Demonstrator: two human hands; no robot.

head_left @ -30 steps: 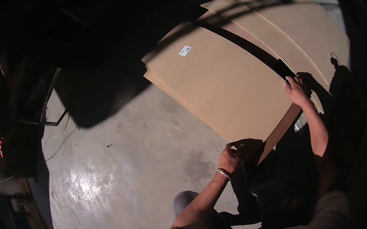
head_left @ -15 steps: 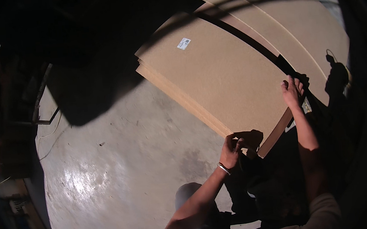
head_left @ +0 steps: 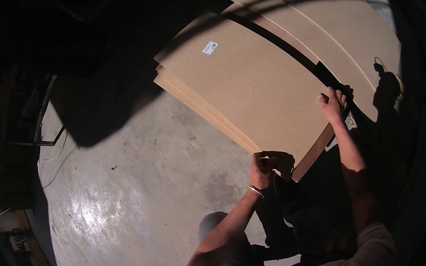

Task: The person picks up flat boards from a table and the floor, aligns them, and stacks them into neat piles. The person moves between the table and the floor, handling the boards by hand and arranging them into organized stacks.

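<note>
A wide concrete floor (head_left: 141, 191) fills the left and middle of the view, pale and shiny where the sun strikes it, with a broad dark shadow lying across its upper part. On it, toward the upper right, rests a stack of large tan fibreboard sheets (head_left: 194, 101), their left edges stepped one under another. The top sheet (head_left: 255, 88) is the biggest plain face in sight; it runs from the upper middle down to a near corner just in front of the person. Beyond a dark gap, more tan boards (head_left: 348, 43) lie farther right.

Both hands are on the top sheet's near end. The left hand (head_left: 263, 166) is curled tight around the sheet's lower corner, fingers wrapped over the edge, a thin metal bangle (head_left: 255, 191) on the wrist. The right hand (head_left: 333, 105) grips the sheet's right-hand edge higher up, fingers folded over it and thumb on the face. The two hands are well apart along that short edge.

A small white label (head_left: 210, 47) sits on the top sheet near its far end.
</note>
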